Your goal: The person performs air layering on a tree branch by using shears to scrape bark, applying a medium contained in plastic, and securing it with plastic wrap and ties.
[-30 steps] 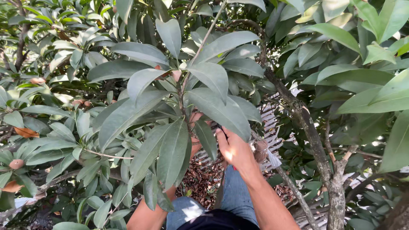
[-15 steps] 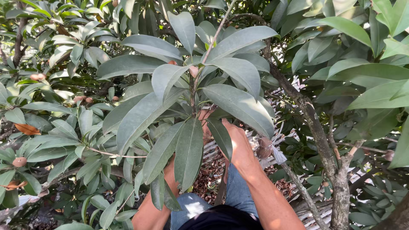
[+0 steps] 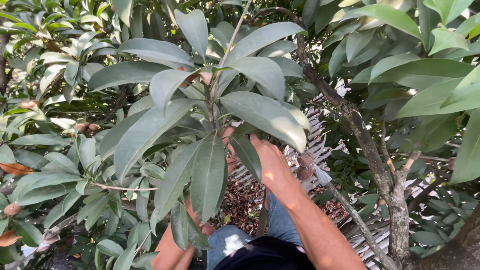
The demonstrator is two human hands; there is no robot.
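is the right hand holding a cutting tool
No, the right hand is bare and reaches into the leaves with no tool in sight.

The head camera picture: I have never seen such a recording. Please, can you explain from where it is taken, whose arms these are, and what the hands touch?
The picture comes from a camera worn on a person's head, looking down through a tree. No machine is here: both arms belong to that person. The right hand reaches up from below into a cluster of long green leaves and is at the twig that carries them; the leaves hide the fingers, so I cannot tell if it grips. The left hand is hidden behind the leaves; only its forearm shows. Small brown round fruits hang just right of the right hand. A rough branch runs down on the right. Below are the person's blue trousers and dry leaf litter on the ground.
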